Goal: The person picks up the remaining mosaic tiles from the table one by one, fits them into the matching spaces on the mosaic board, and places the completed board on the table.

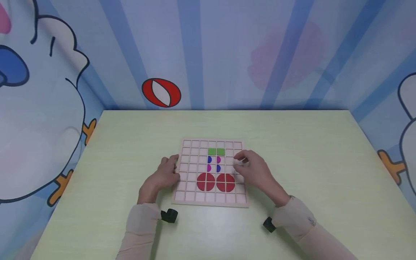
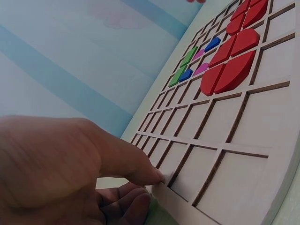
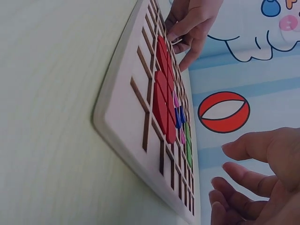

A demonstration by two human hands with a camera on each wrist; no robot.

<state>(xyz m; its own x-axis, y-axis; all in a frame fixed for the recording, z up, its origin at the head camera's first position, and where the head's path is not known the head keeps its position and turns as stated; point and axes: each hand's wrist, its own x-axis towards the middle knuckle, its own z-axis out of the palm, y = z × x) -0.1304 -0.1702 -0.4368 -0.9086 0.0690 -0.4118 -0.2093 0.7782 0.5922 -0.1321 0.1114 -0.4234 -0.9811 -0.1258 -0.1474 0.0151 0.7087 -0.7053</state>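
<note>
A pale wooden grid board (image 1: 191, 196) lies flat on the table. Two red circles made of quarter pieces (image 1: 206, 182) fill cells towards its near side. Beyond them sit blue half-circles (image 1: 218, 168) and magenta half-circles (image 1: 219, 159), two of each, then two green squares (image 1: 216, 151). My left hand (image 1: 164, 173) holds the board's left edge; in the left wrist view its thumb (image 2: 136, 164) touches the rim, with the other fingers curled beside it. Over the right edge hovers my right hand (image 1: 255, 169), fingers loosely bent and thumb apart from them; the right wrist view shows nothing between them.
The light green table (image 1: 312, 159) extends around the board on every side. A blue striped wall (image 1: 221, 54) with cartoon figures and a red ball picture (image 1: 161, 92) rises behind it. Small black wrist devices (image 1: 169, 216) hang by both sleeves.
</note>
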